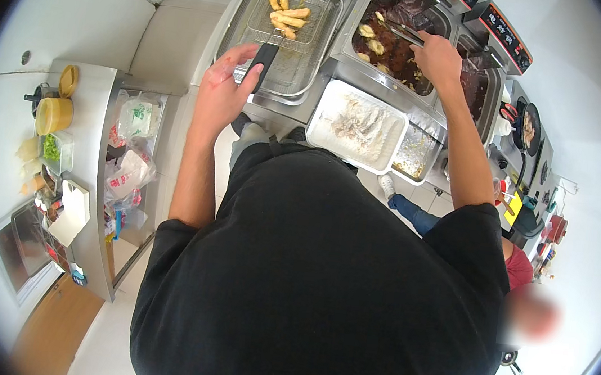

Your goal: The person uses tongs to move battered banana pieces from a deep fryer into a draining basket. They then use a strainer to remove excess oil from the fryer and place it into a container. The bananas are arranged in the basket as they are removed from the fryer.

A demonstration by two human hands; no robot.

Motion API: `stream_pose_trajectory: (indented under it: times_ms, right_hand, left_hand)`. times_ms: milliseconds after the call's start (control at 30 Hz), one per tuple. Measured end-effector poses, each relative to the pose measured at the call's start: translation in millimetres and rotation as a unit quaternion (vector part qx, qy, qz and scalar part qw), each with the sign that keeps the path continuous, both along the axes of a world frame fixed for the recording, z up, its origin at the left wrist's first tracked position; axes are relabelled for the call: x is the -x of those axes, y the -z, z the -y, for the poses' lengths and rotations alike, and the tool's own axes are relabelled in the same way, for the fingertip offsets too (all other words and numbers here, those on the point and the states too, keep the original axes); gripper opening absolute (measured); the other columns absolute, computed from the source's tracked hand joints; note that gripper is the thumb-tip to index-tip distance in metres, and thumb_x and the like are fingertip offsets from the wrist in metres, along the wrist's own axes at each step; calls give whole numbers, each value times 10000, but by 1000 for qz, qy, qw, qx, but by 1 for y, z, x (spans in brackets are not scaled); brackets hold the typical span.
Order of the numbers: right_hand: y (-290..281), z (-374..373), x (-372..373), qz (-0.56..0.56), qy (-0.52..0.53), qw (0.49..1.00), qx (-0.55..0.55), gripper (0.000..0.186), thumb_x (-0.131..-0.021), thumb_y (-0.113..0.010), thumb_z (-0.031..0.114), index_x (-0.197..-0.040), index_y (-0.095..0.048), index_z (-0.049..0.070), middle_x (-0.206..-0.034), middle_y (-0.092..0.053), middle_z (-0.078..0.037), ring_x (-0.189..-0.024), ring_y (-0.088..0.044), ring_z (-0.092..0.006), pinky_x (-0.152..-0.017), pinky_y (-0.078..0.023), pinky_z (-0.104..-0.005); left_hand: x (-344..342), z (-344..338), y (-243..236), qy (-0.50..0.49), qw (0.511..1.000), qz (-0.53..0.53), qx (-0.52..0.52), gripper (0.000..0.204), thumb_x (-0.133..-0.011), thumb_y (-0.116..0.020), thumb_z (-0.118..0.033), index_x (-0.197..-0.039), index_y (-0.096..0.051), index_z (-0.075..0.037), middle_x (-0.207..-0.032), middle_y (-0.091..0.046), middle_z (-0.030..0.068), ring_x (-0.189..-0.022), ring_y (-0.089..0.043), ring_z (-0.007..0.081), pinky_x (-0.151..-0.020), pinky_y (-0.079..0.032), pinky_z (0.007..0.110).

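Note:
My left hand (pixel 225 83) is closed around the black handle (pixel 263 67) of a wire fry basket (pixel 260 21). Golden fried strips (pixel 288 17) lie in the basket, which rests over a steel draining tray (pixel 290 85). My right hand (pixel 439 62) grips metal tongs (pixel 406 33) that reach over the fryer vat (pixel 405 89). Dark oil fills the vat, and several pale battered pieces (pixel 375 46) float toward its left side. The tongs' tips are too small to tell whether they pinch a piece.
Before the fryer sit a white tray of flour (pixel 357 124) and a steel pan with scraps (pixel 417 152). A second vat (pixel 471 88) adjoins on the right. A frying pan (pixel 530 130) stands farther right, near a person in a red sleeve (pixel 519 266). Shelves with tubs (pixel 54 115) line the left.

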State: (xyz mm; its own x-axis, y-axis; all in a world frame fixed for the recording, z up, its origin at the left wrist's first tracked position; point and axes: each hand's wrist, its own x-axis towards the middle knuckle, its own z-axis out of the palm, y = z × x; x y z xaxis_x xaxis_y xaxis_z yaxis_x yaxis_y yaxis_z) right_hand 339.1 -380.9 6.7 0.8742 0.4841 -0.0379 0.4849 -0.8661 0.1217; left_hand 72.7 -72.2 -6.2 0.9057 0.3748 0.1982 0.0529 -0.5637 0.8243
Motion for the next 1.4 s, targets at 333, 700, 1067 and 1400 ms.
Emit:
stream_pose_trajectory:
  times_ms: [333, 700, 1067, 1400]
  right_hand:
    - [-14, 18, 3, 5, 21, 1000, -3, 411, -882, -693, 353, -1242, -686, 154, -928, -722, -202, -913, -694, -381, -800, -563, -481]
    - [-46, 7, 6, 28, -6, 1000, -12, 418, -891, -681, 363, -1258, -678, 164, -971, -719, -200, -933, -685, -393, -805, -556, -486]
    - [12, -162, 48, -111, -142, 982, -60, 359, -858, -689, 298, -1167, -694, 116, -988, -727, -189, -921, -712, -360, -820, -581, -473]
    - [-70, -18, -16, -29, -77, 997, 7, 481, -818, -743, 354, -1230, -693, 110, -1004, -721, -207, -961, -692, -375, -871, -553, -475]
  left_hand:
    - [-5, 2, 4, 12, 1000, -1, -5, 307, -913, -696, -123, -1199, -631, -33, -1091, -709, 149, -985, -686, 274, -866, -539, 366]
    - [0, -1, 7, 5, 1000, -6, -8, 320, -912, -700, -131, -1214, -631, -48, -1080, -716, 149, -991, -689, 277, -865, -534, 368]
    - [8, -1, 4, -14, 1000, -7, -18, 334, -897, -714, -123, -1212, -634, -48, -1087, -716, 148, -996, -693, 263, -870, -533, 356]
    - [8, -9, 13, -25, 1000, -7, -15, 342, -888, -712, -92, -1221, -643, -49, -1087, -716, 146, -1005, -685, 257, -870, -533, 363]
